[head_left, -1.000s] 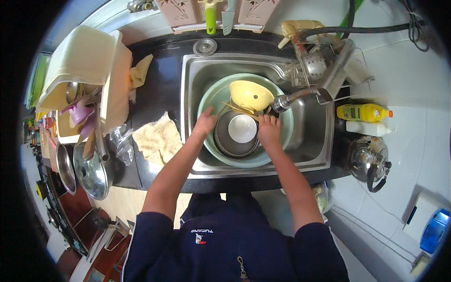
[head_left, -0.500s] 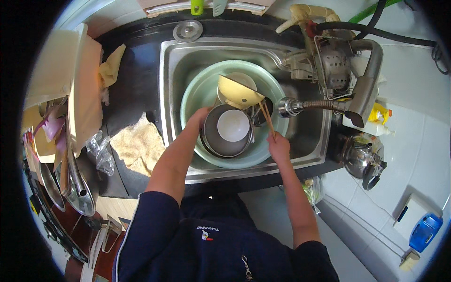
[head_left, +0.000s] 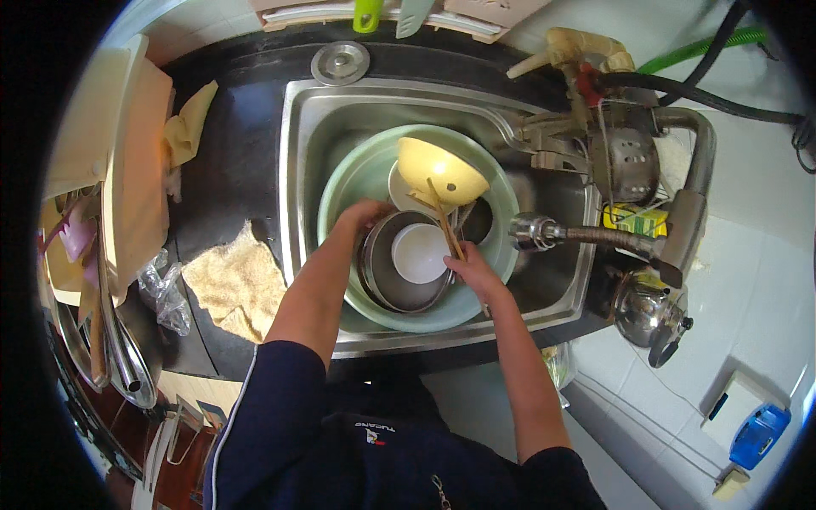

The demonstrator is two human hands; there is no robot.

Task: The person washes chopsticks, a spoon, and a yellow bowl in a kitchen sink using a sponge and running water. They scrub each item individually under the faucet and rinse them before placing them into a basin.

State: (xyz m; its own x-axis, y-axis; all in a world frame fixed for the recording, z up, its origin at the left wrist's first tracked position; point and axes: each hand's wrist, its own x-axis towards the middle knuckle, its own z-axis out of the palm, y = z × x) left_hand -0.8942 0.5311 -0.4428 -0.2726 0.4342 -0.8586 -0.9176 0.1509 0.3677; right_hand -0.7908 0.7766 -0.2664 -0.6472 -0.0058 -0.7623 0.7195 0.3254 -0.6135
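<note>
A pale green basin (head_left: 334, 183) stands in the steel sink. In it lies a grey metal pot (head_left: 384, 285) with a white bowl (head_left: 419, 253) inside. A yellow bowl (head_left: 435, 166) is tilted on its side above another light bowl (head_left: 396, 189). My left hand (head_left: 367, 214) reaches to the pot's far-left rim, its fingertips partly hidden there. My right hand (head_left: 474, 270) is closed around wooden chopsticks (head_left: 444, 225) beside the white bowl. The chopsticks point away from me, their far ends in front of the yellow bowl. A dark round item (head_left: 478, 223) sits to the right.
The flexible faucet head (head_left: 534, 231) extends over the sink's right side. A beige cloth (head_left: 238, 285) and plastic bag (head_left: 166, 293) lie on the left counter. A drain strainer (head_left: 340, 63) is behind the sink. A metal kettle (head_left: 648, 306) stands at the right.
My right hand has moved left with the chopsticks, whose far ends now cross the yellow bowl's lower side. The yellow bowl has turned somewhat. My left hand has shifted slightly farther away.
</note>
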